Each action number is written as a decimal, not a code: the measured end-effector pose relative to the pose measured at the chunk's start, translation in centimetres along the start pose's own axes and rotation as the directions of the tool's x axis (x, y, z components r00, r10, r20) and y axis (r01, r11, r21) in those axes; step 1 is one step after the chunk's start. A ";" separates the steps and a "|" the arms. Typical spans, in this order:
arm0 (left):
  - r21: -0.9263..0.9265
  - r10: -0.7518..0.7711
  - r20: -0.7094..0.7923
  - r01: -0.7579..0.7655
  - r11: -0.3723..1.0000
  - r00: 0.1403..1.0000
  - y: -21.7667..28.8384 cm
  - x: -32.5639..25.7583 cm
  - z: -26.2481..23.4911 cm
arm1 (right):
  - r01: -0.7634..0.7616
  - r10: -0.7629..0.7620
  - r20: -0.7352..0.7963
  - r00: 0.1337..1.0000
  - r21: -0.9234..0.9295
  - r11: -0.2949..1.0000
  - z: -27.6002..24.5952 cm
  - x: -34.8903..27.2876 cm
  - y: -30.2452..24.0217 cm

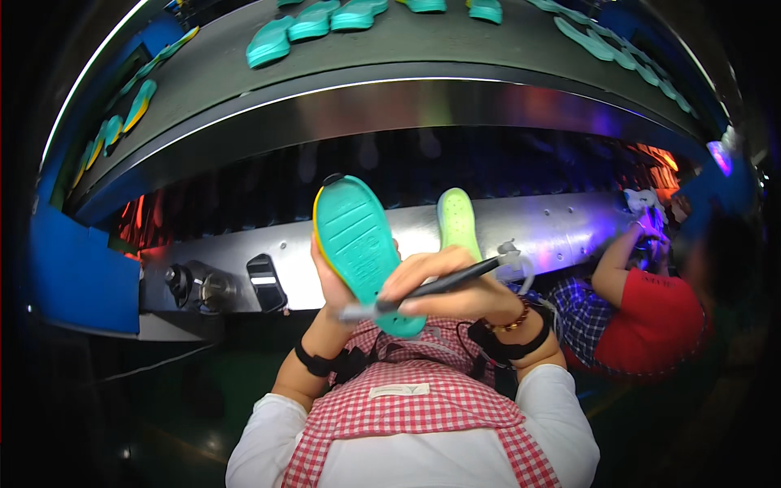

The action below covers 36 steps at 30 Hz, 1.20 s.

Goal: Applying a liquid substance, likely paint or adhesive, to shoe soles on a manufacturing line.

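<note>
A teal shoe sole (pixel 355 232) with a yellow edge on one side is held up by my left hand (pixel 332 285). That hand is wrapped round its back and side, with part of the fingers hidden behind it. My right hand (pixel 455 272) is closed round a black pen-shaped tool (pixel 451 281). The tool lies slantwise across the lower part of the sole, its pale tip blurred at the left. A grey hose joins its other end. A pale green sole (pixel 457 218) lies on the metal ledge beyond my right hand.
Behind the ledge (pixel 561 230) runs a dark conveyor belt (pixel 407 50) carrying several teal soles (pixel 313 19). A black phone-like object (pixel 266 282) and a clear bottle (pixel 213 291) stand at left. At right sits another person in a red shirt (pixel 655 321), hands raised.
</note>
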<state>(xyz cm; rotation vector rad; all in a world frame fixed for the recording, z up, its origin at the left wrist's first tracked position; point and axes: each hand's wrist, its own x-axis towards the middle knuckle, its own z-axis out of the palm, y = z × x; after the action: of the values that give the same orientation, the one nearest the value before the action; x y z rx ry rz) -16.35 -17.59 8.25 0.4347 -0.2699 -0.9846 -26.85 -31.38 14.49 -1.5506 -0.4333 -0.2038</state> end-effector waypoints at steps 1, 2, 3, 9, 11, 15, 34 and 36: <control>-0.067 0.022 -0.065 -0.026 0.997 0.998 0.0 0.1 0.1 | -0.041 0.035 -0.167 0.985 -0.033 0.999 -0.3 0.2 0.0; -0.133 0.039 -0.132 -0.057 0.989 0.990 -0.1 0.2 0.2 | -0.093 0.069 -0.330 0.942 -0.057 0.994 -0.7 0.3 0.2; 0.018 0.058 -0.044 -0.057 0.998 0.997 -0.1 0.1 0.6 | -0.114 0.068 -0.358 0.931 -0.108 0.988 -1.3 0.7 0.7; 0.051 0.132 -0.061 -0.129 0.990 0.989 1.1 1.0 0.6 | -0.048 0.038 -0.194 0.980 -0.050 0.998 -0.8 0.5 -1.2; 0.109 0.246 -0.123 -0.233 0.966 0.962 1.3 1.7 1.1 | -0.115 0.061 -0.338 0.939 -0.143 0.983 -1.3 1.1 -0.2; -0.080 0.263 0.076 -0.257 0.963 0.962 2.2 1.1 0.1 | 0.052 -0.053 -0.006 0.999 -0.125 0.991 -0.6 0.2 -0.4; -0.046 0.210 -0.243 -0.227 0.973 0.947 4.2 -0.3 3.4 | -0.113 0.237 -0.276 0.931 0.399 0.910 0.0 -0.9 2.0; -0.070 0.140 -0.028 -0.142 0.987 0.990 2.1 -2.3 3.3 | -0.050 0.408 -0.336 0.849 0.717 0.695 1.4 -0.5 1.9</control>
<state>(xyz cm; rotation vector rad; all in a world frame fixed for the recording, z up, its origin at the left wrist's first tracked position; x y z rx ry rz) -17.38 -15.42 12.06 0.3564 -0.2410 -0.8477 -26.75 -30.00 12.50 -0.7473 0.1047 -0.1823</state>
